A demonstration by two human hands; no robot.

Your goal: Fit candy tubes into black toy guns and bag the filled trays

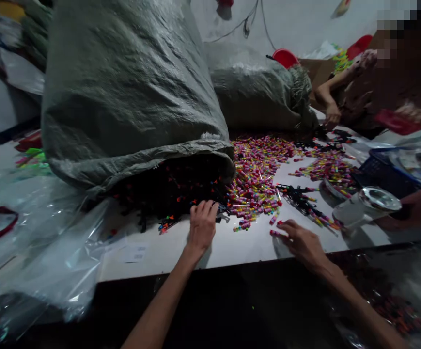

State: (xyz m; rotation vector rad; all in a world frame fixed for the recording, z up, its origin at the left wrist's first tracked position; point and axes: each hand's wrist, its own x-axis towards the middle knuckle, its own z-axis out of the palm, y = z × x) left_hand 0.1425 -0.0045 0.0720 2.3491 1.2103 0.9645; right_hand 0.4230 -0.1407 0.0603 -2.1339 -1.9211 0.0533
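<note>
My left hand [203,224] reaches to the edge of a dark heap of black plastic toy guns [159,189], which spills from the mouth of a big grey-green woven sack [137,92]. Its fingers curl down over a black toy gun [223,213], partly hidden by them. My right hand [303,242] is low over the white table [181,252], thumb and fingers closed on a small pink tube [278,233]. Just beyond it spreads a pile of small pink and yellow tubes [256,179]. Several black toy guns [301,198] lie together to the right of that pile.
Clear plastic bags [57,242] cover the table's left side. A second sack [257,92] lies behind. On the right stand a shiny-topped cylinder [368,208] and a blue basket [395,167]. Across the table, a co-worker's hand [333,115] is among black pieces.
</note>
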